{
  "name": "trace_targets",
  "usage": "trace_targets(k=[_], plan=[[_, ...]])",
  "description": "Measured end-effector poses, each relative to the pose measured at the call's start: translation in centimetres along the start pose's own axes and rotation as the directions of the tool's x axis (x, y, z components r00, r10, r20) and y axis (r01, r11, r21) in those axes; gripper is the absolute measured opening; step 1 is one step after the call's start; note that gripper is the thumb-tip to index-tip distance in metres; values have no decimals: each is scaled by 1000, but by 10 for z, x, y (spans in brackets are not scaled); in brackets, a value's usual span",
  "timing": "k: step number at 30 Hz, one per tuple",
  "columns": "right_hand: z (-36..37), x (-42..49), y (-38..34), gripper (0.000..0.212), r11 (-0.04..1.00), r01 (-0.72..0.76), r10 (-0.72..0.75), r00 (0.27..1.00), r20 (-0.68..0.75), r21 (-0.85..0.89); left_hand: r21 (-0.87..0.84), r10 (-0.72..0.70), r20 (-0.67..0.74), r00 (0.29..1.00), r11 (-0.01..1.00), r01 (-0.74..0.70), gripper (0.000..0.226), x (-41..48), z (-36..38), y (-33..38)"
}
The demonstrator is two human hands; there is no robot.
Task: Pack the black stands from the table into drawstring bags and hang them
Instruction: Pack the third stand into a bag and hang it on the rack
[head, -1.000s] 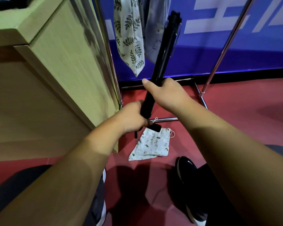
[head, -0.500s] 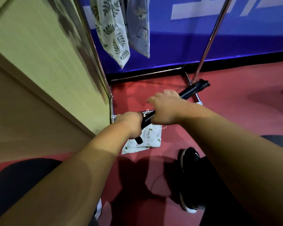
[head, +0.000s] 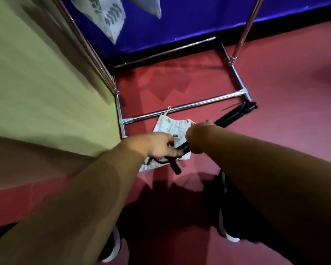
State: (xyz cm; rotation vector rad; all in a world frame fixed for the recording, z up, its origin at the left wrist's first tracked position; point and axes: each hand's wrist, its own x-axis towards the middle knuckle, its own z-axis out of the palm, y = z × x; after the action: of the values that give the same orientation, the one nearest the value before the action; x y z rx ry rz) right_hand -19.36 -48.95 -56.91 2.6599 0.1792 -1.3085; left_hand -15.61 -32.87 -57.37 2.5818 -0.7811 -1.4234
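A long black stand (head: 234, 115) lies nearly level over the red floor, its far end pointing right past the rack's foot. My right hand (head: 196, 139) grips its shaft near the middle, with most of the fingers hidden behind the wrist. My left hand (head: 159, 145) holds the stand's near end, where a black loop and a short leg stick out below. Under both hands a white printed drawstring bag (head: 170, 127) lies flat on the floor, its cord against the rack's lower bar.
A chrome clothes rack (head: 182, 107) stands ahead on the red floor, with two patterned bags (head: 107, 14) hanging at the top edge. A pale wooden table side (head: 36, 83) fills the left. A blue wall panel runs behind. My shoes (head: 229, 236) are below.
The stand went from upright to nearly level and sank toward the floor. Both hands dropped with it to just over the white bag. The view tilted down.
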Motion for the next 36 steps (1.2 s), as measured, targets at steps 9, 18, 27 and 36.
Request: trace_targets(k=[9,18,27,36], plan=[[80,76,38,44,990,-117,113,992,47,80,-251,-309,-195,931,933,257,55,115,9,-76],[91,103,54,34,984,-133,115,983,145,119,-448,-410,-133,902,837,315,43,148,45,-101],[77,90,61,24,969,-169,123,962,243,179,-756,-457,-164,874,627,186,12,120,49,-90],[-15,-2,51,17,997,39,-25,977,211,-61,-884,-465,-45,884,430,181,33,44,0,-94]])
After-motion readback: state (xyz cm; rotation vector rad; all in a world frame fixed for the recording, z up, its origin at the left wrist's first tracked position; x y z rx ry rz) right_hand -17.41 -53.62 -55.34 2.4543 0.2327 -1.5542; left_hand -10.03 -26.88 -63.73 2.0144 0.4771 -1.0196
